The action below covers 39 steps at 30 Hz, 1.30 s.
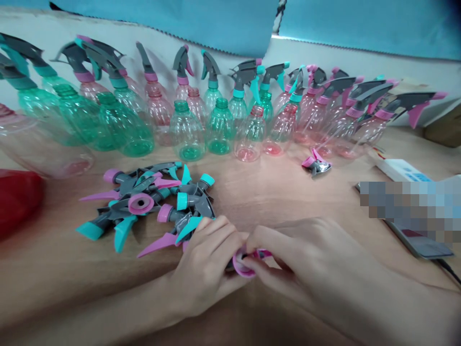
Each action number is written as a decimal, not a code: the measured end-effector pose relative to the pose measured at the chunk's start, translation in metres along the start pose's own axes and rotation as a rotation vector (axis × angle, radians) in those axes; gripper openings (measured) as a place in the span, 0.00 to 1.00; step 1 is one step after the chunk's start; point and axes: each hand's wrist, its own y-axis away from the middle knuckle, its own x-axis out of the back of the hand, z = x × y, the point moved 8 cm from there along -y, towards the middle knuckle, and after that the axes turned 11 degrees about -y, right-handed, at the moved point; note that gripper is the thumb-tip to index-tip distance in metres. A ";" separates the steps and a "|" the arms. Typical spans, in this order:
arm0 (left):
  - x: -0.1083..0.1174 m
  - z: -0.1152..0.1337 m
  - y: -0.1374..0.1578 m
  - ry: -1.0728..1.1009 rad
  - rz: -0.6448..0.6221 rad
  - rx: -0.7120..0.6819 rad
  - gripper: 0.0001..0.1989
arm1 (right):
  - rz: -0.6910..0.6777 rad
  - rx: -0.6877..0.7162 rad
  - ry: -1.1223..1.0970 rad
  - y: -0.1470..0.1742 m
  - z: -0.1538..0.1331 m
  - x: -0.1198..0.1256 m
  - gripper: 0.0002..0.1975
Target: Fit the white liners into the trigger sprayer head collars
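A grey and pink spray trigger head (244, 267) is held low in front of me, its round pink collar facing up toward the camera. My left hand (209, 262) is closed around its grey body. With thumb and fingers pinched together, my right hand (298, 254) grips it at the collar opening; anything small between those fingertips is hidden. Left of my hands lies a loose pile of spray trigger heads (140, 203), grey with pink or turquoise collars and levers. One more grey and pink trigger head (317, 166) lies apart, near the bottles.
Several clear green bottles (188, 132) and pink bottles (250, 134) stand along the wall, some topped with trigger heads, others uncapped. A red object (19, 202) sits at the left edge. On the right are a partly blurred-out phone-like device (425, 250) with a cable and a white box (403, 169).
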 end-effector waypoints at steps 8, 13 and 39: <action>-0.009 -0.001 0.002 0.028 -0.125 0.059 0.10 | 0.047 0.004 0.023 0.004 0.004 0.003 0.09; -0.005 0.004 0.003 0.068 -0.130 0.056 0.09 | -0.086 -0.017 -0.082 0.005 0.009 0.010 0.10; 0.067 -0.092 0.015 -0.602 -0.077 0.213 0.14 | 0.085 -0.081 -0.084 -0.020 0.061 0.029 0.10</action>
